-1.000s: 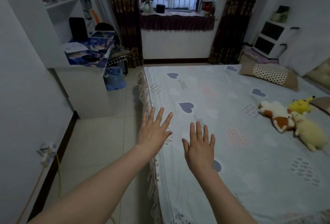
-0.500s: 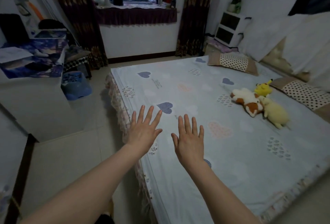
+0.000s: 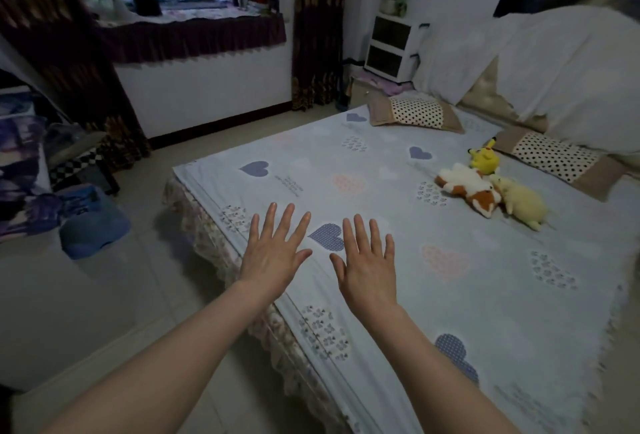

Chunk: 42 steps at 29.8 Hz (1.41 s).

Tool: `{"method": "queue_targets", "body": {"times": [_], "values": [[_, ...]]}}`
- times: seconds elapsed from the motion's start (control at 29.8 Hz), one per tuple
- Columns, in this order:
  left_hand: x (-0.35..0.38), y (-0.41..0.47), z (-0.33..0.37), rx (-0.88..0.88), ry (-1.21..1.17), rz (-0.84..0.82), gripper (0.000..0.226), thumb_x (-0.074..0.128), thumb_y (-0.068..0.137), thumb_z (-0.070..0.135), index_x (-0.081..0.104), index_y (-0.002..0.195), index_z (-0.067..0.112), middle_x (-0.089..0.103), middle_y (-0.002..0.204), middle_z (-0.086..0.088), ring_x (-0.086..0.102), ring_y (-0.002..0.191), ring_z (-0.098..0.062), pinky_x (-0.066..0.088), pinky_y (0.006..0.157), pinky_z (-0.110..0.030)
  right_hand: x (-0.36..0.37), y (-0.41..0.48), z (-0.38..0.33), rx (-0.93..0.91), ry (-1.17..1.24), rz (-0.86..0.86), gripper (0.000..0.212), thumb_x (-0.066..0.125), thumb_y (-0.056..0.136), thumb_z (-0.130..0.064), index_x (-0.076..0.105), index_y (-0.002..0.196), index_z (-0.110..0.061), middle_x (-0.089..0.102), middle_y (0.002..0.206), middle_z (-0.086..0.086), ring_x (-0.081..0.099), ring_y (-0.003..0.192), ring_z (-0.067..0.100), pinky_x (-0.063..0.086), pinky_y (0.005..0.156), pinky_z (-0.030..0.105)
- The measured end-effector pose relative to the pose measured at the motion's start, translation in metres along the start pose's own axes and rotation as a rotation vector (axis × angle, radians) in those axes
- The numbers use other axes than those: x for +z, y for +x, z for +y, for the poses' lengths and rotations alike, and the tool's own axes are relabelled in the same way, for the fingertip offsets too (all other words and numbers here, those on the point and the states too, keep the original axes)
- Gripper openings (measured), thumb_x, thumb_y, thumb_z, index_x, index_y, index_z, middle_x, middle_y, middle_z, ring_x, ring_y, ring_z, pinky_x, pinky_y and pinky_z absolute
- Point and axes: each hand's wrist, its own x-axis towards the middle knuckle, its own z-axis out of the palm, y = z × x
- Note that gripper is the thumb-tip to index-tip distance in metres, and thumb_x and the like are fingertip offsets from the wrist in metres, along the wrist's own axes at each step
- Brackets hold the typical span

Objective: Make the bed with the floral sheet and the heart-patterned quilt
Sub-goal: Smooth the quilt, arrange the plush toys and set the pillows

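Observation:
The pale blue heart-patterned quilt lies spread flat over the whole bed. Beneath it, the floral sheet shows as a frilled edge hanging down the bed's left side. My left hand and my right hand are stretched out side by side over the quilt near its left edge, palms down, fingers straight and spread, holding nothing. I cannot tell whether they touch the fabric.
Two polka-dot pillows lie at the head of the bed. Three plush toys sit on the quilt at the right. A white drawer unit, a desk and a blue stool stand round the tiled floor.
The view has swung to the right, bringing the headboard and second pillow into sight. Both hands stay flat and spread in the same pose.

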Motion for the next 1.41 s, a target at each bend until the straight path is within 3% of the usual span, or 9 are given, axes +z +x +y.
{"method": "queue_targets", "body": {"times": [0.17,0.34,0.64,0.91,1.07,1.41], "values": [[-0.008,0.036,-0.084,0.183,0.042,0.080,0.075,-0.002,0.087,0.066,-0.012,0.154,0.035,-0.011,0.164,-0.002,-0.015,0.150,-0.030,-0.013,0.116,-0.049,-0.012,0.046,-0.050,-0.050,-0.017,0.046,0.067,0.015,0.100,-0.056,0.020,0.157,-0.022,0.017,0.163,0.003,0.010,0.151,0.028,0.008,0.120,0.051],[-0.018,0.064,-0.144,0.299,0.066,0.193,0.072,0.000,0.093,0.070,-0.003,0.155,0.035,0.004,0.165,-0.003,-0.005,0.150,-0.028,-0.007,0.119,-0.050,-0.030,0.075,-0.067,-0.096,-0.111,0.090,0.066,0.017,0.100,-0.056,0.017,0.157,-0.022,0.013,0.164,0.003,0.007,0.152,0.027,0.007,0.119,0.050],[-0.029,0.101,-0.201,0.438,0.073,0.278,0.072,0.007,0.093,0.068,-0.002,0.157,0.035,0.001,0.164,-0.003,0.001,0.151,-0.031,0.008,0.120,-0.056,-0.040,0.128,-0.092,-0.189,-0.213,0.139,0.068,0.025,0.101,-0.057,0.015,0.158,-0.021,0.011,0.165,0.003,0.004,0.152,0.026,0.010,0.120,0.050],[-0.022,0.209,-0.269,0.552,0.117,0.310,0.071,0.016,0.095,0.067,0.003,0.157,0.033,0.006,0.164,-0.004,0.004,0.151,-0.030,0.006,0.120,-0.055,-0.013,0.232,-0.124,-0.185,-0.190,0.145,0.067,0.015,0.101,-0.058,0.017,0.157,-0.022,0.013,0.164,0.004,0.008,0.151,0.029,0.013,0.120,0.052],[-0.019,0.275,-0.317,0.622,0.114,0.332,0.069,0.019,0.098,0.062,-0.003,0.157,0.032,0.009,0.164,-0.007,0.006,0.151,-0.029,0.006,0.120,-0.048,0.001,0.301,-0.141,-0.175,-0.166,0.149,0.066,0.021,0.102,-0.057,0.015,0.158,-0.021,0.009,0.165,0.004,0.004,0.152,0.027,0.013,0.122,0.050],[0.007,0.394,-0.454,0.739,0.083,0.349,0.063,0.025,0.101,0.054,0.018,0.157,0.025,0.019,0.162,-0.010,0.016,0.148,-0.030,0.021,0.118,-0.051,0.041,0.423,-0.198,-0.185,-0.189,0.117,0.063,0.029,0.104,-0.049,0.022,0.156,-0.016,0.016,0.164,0.005,0.011,0.151,0.026,0.021,0.119,0.051]]}}
